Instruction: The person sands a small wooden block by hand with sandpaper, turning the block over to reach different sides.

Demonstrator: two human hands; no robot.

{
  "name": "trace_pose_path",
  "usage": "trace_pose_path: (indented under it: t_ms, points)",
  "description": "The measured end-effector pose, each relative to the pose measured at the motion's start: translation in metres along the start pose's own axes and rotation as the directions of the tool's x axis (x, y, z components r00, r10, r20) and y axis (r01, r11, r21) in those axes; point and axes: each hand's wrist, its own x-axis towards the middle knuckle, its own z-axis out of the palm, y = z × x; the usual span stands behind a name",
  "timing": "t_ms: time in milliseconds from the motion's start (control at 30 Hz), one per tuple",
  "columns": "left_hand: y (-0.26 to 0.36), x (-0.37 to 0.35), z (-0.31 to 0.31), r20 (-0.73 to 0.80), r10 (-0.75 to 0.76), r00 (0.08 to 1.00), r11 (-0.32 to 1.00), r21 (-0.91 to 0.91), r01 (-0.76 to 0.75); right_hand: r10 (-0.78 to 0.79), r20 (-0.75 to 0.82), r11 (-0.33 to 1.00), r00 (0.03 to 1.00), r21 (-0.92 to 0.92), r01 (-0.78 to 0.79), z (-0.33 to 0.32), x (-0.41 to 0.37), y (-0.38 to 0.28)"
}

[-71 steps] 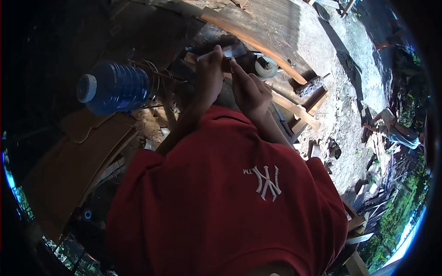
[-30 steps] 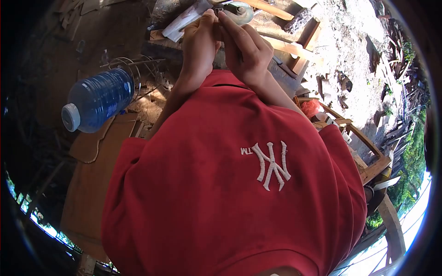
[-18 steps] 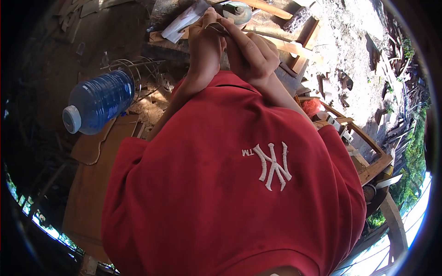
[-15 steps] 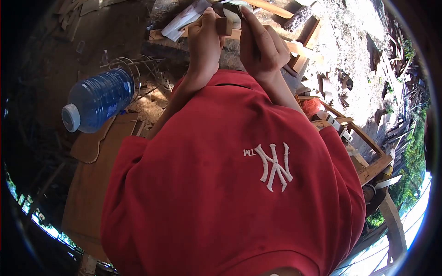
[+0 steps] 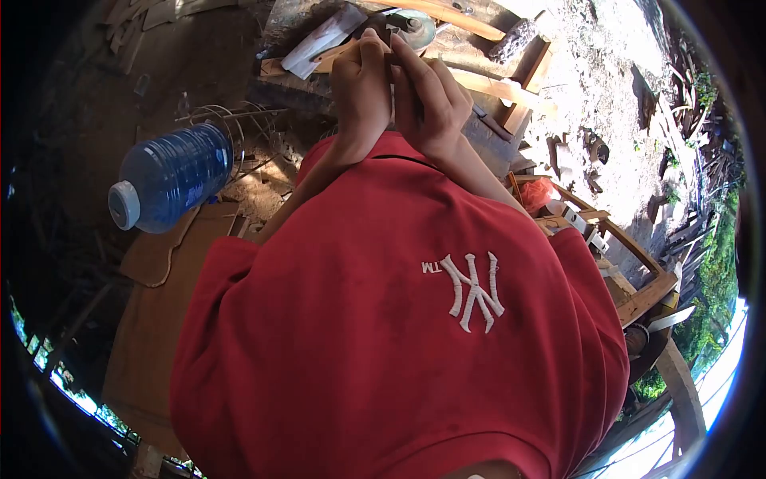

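Observation:
My left hand (image 5: 361, 104) is closed round a small piece of wood (image 5: 333, 53), with the thumb along its top. Most of the wood is covered by my fingers. My right hand (image 5: 433, 104) presses up against the left one, its fingers bent and its fingertips at the end of the wood. Whatever those fingers pinch is hidden. Both hands are above a worn workbench (image 5: 299, 20). Just beyond them lie a pale wooden board (image 5: 323, 41) and a round grey disc-like object (image 5: 415, 30).
A large blue water bottle (image 5: 175, 176) lies at the left, beside a brown wooden panel (image 5: 152, 335). Wooden beams (image 5: 511, 92) cross the bench on the right. Lower right are a wooden frame (image 5: 638, 247) and an orange plastic bag (image 5: 538, 194). Scrap wood litters the sunlit ground.
My right hand has moved left and slightly down, closing the gap to my left hand. The wood block's end, plainly visible before, is now mostly covered. My left hand has shifted slightly right.

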Motion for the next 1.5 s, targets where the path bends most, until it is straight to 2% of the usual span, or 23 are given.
trace_pose_path:
  t_ms: [100, 133, 167, 200, 300, 367, 433, 467, 500, 567, 600, 700, 733, 800, 833, 867, 967, 1067, 1167, 1200, 1300, 1400, 1500]
  points:
    - [-0.011, 0.008, -0.004, 0.029, -0.013, 1.0, 0.991, -0.136, 0.017, -0.045, 0.039, 0.999, 0.998, -0.023, 0.046, 0.0, -0.008, 0.001]
    - [-0.01, 0.008, -0.004, 0.086, -0.03, 0.996, 0.965, -0.256, 0.051, -0.059, 0.05, 0.998, 0.997, -0.027, 0.06, -0.002, -0.008, -0.002]
    - [-0.009, 0.004, -0.002, 0.11, -0.054, 0.992, 0.974, -0.214, 0.077, -0.073, 0.063, 0.997, 0.995, -0.032, 0.075, -0.005, -0.009, -0.002]
    - [-0.006, -0.003, 0.0, 0.13, -0.081, 0.988, 0.98, -0.173, 0.103, -0.103, 0.001, 0.993, 0.995, -0.056, 0.103, -0.005, -0.006, 0.003]
    - [-0.003, -0.003, 0.008, 0.119, -0.088, 0.989, 0.988, -0.116, 0.102, -0.031, 0.025, 0.998, 0.999, -0.049, 0.032, -0.014, -0.001, 0.0]
    - [-0.006, 0.007, 0.009, 0.112, -0.024, 0.993, 0.991, -0.126, 0.038, 0.062, 0.013, 0.998, 0.998, 0.024, -0.063, -0.012, -0.001, 0.002]
    - [-0.008, 0.009, 0.004, 0.178, -0.059, 0.982, 0.995, -0.068, 0.072, 0.181, 0.046, 0.979, 0.982, 0.084, -0.184, -0.016, -0.003, 0.009]
    - [-0.008, 0.008, 0.003, 0.206, -0.077, 0.976, 0.995, -0.044, 0.088, 0.228, -0.017, 0.963, 0.973, 0.153, -0.223, -0.013, -0.005, 0.017]
    - [-0.003, 0.005, 0.005, 0.25, -0.104, 0.963, 0.991, -0.059, 0.122, 0.362, 0.019, 0.92, 0.932, 0.152, -0.36, -0.02, -0.002, 0.015]
    - [0.01, 0.0, 0.005, 0.333, -0.158, 0.929, 0.979, -0.073, 0.193, 0.687, 0.021, 0.627, 0.726, 0.488, -0.607, -0.017, -0.004, 0.018]
    - [0.007, 0.004, 0.0, 0.481, -0.136, 0.866, 0.947, -0.193, 0.256, 0.764, 0.085, 0.482, 0.64, 0.584, -0.653, -0.023, 0.003, 0.015]
    - [0.001, 0.0, 0.018, 0.485, -0.056, 0.873, 0.914, -0.327, 0.24, 0.748, 0.153, 0.46, 0.646, 0.583, -0.67, -0.027, 0.001, 0.019]
    - [-0.002, 0.002, 0.016, 0.514, -0.063, 0.855, 0.889, -0.36, 0.282, 0.732, 0.155, 0.505, 0.663, 0.531, -0.681, -0.03, 0.001, 0.018]
    - [-0.007, 0.009, 0.01, 0.531, -0.017, 0.847, 0.934, -0.295, 0.203, 0.693, 0.139, 0.572, 0.707, 0.491, -0.657, -0.034, 0.002, 0.016]
    - [-0.01, 0.014, 0.006, 0.537, 0.005, 0.843, 0.952, -0.262, 0.161, 0.672, 0.135, 0.602, 0.728, 0.472, -0.644, -0.034, 0.002, 0.016]
    - [-0.015, 0.019, 0.005, 0.547, 0.097, 0.831, 0.965, -0.257, 0.056, 0.618, 0.095, 0.694, 0.781, 0.401, -0.598, -0.035, -0.001, 0.02]
    - [-0.007, 0.015, 0.012, 0.503, 0.255, 0.826, 0.967, -0.155, -0.205, 0.409, 0.038, 0.883, 0.912, 0.236, -0.405, -0.044, 0.006, 0.02]
    - [0.015, 0.0, 0.021, 0.531, 0.041, 0.846, 0.957, -0.265, 0.12, 0.195, 0.08, 0.978, 0.978, -0.086, -0.188, -0.048, -0.002, 0.024]
    - [0.009, 0.007, 0.016, 0.668, -0.019, 0.744, 0.82, -0.415, 0.394, 0.041, 0.047, 0.994, 0.998, -0.104, -0.036, -0.042, -0.003, 0.027]
    - [0.015, 0.005, 0.018, 0.631, -0.065, 0.773, 0.841, -0.382, 0.383, 0.062, 0.082, 0.991, 0.995, -0.122, -0.051, -0.042, -0.003, 0.025]
    - [0.012, 0.01, 0.015, 0.658, -0.101, 0.746, 0.776, -0.418, 0.473, 0.003, 0.096, 0.995, 0.995, -0.104, 0.007, -0.038, -0.007, 0.031]
    - [0.011, 0.01, 0.014, 0.656, -0.186, 0.731, 0.718, -0.418, 0.557, -0.004, 0.217, 0.995, 0.976, -0.1, 0.027, -0.039, -0.011, 0.028]
    - [0.007, 0.01, 0.015, 0.623, -0.225, 0.75, 0.679, -0.451, 0.579, 0.019, 0.222, 0.998, 0.975, -0.057, -0.007, -0.038, -0.013, 0.029]
